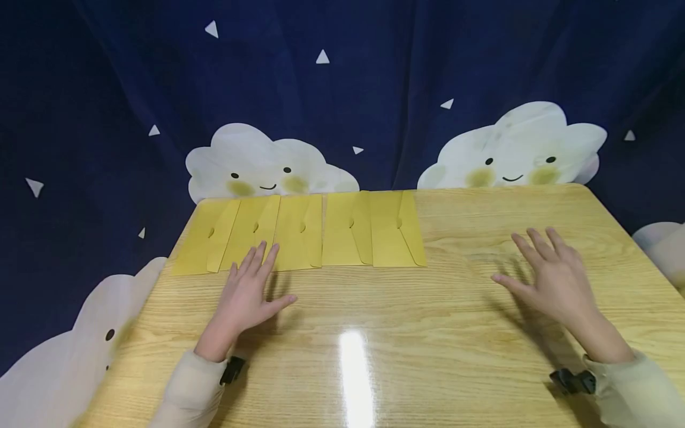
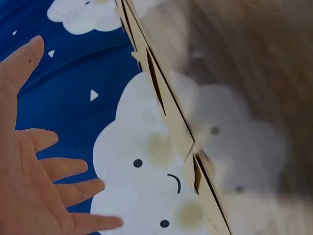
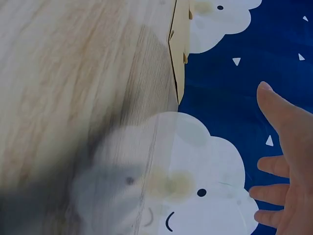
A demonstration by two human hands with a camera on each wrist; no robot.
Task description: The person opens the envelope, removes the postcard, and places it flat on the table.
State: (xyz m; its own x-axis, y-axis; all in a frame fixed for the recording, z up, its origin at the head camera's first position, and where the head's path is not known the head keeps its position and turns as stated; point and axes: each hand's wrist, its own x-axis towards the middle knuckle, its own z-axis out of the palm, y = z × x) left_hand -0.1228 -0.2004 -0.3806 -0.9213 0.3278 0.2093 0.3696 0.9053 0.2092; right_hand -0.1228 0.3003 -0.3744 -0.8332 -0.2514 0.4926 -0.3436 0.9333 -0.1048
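Several yellow envelopes lie in a row along the back left of the wooden table, their flaps facing up and slightly overlapping in places. My left hand hovers in front of the left part of the row, fingers spread, its fingertips overlapping the lower edge of an envelope in the head view. To the right, my right hand is held over bare wood with fingers spread and nothing in it. In the left wrist view the envelopes appear edge-on beyond the left hand. The right wrist view shows the right hand empty.
The wooden table has a bright light reflection near its front middle. Behind it hangs a dark blue curtain printed with white clouds and triangles. A black strap sits at the left sleeve cuff, another strap at the right.
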